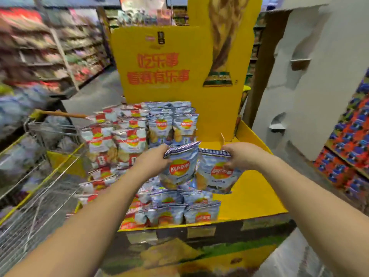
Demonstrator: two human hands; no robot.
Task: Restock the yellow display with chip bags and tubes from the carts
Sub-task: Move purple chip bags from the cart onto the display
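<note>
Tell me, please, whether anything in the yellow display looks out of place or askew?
Nothing looks damaged or spilled. The yellow display is filled unevenly: bags are stacked on its left and middle, while its right side is bare floor. The left hand and right hand each grip a blue chip bag over it.

- The yellow display (257,198) looks like printed cardboard, smooth and mostly matt; its tall back panel (165,62) has the same finish.
- The chip bags (173,126) stacked in it are glossy plastic film with a silvery shine and crinkled seams on top.
- The two held bags, left bag (179,168) and right bag (217,172), have the same shiny, wrinkled film.
- The cart (40,196) at the left edge is bare metal wire, bright, with yellow trim.
- The grey board (311,80) on the right looks matt, like raw cardboard.
</note>
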